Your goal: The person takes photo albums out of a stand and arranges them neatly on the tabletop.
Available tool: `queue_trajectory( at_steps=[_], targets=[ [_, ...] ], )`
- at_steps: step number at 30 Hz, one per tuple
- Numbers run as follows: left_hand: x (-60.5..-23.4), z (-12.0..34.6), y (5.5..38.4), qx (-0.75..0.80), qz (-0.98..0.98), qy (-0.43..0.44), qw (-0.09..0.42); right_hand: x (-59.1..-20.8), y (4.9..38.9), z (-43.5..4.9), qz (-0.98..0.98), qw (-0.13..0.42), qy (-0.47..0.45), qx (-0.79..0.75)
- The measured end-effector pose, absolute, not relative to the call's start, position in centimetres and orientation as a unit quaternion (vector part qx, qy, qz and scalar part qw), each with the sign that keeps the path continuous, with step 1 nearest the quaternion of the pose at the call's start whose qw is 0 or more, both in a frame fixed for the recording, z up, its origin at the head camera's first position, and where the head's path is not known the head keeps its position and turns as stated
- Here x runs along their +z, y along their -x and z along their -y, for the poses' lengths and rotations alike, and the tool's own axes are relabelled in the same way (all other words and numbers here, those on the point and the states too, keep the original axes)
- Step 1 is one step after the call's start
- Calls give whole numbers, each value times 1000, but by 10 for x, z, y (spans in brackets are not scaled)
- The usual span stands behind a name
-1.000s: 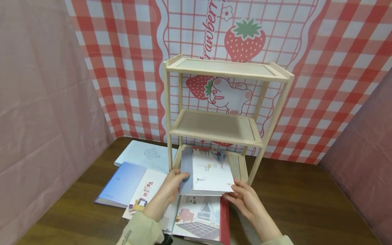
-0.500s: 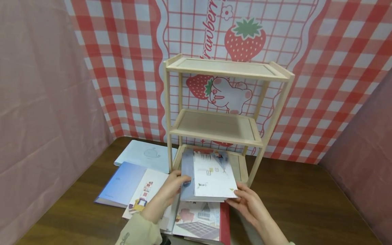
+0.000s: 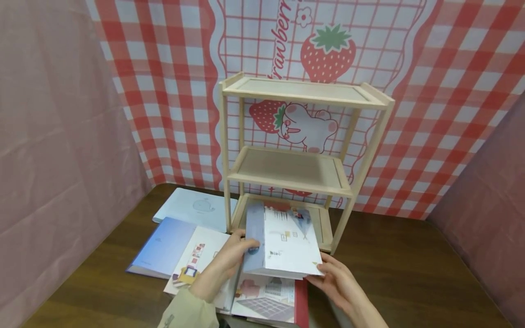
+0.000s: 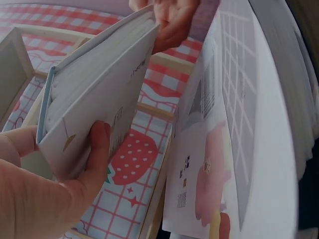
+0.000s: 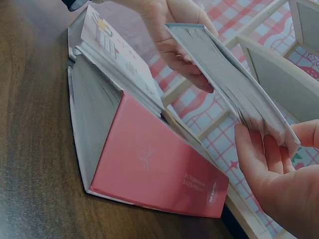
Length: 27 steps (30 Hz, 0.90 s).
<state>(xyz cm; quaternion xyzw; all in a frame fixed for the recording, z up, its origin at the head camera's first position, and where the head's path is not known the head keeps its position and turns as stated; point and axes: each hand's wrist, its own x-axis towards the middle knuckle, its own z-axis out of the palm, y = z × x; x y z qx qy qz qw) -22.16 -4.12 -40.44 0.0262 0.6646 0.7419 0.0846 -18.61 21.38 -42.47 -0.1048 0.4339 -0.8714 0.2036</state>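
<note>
A thick book (image 3: 293,246) with a white and grey-blue cover is held by both hands in front of the wooden rack, partly over its bottom tier. My left hand (image 3: 229,257) grips its left edge, thumb on the cover. At its near right corner, my right hand (image 3: 338,280) pinches it, fingers beneath. The right wrist view shows the page edges of this book (image 5: 239,79) and the right hand's fingers (image 5: 271,154) around one end. Below lies a book with a red spine (image 3: 301,303) and a picture cover, partly hidden by the held one.
The three-tier wooden rack (image 3: 289,182) stands behind the hands. To the left lie a whale-print book (image 3: 184,207), a blue book (image 3: 164,246) and a white illustrated book (image 3: 205,243) on the brown table (image 3: 414,264). A checked strawberry cloth (image 3: 172,91) hangs behind.
Both hands have drawn the book toward the person and slightly right. It now covers more of the red-spined book, and more of the rack's bottom tier shows.
</note>
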Motion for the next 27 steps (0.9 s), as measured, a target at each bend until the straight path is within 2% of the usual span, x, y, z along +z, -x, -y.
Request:
queue_trajectory(
  at_steps=[13,22,27],
  targets=[
    [-400,39,216,776,-623,-27,91,-427,183,-220,-415,267,110,-863],
    [-396,37,210,789,-597,-53,133,-422,181,-223,-422,261,86,-864],
    [-395,35,207,790,-589,-73,156,-420,181,-224,-417,263,102,-864]
  ],
)
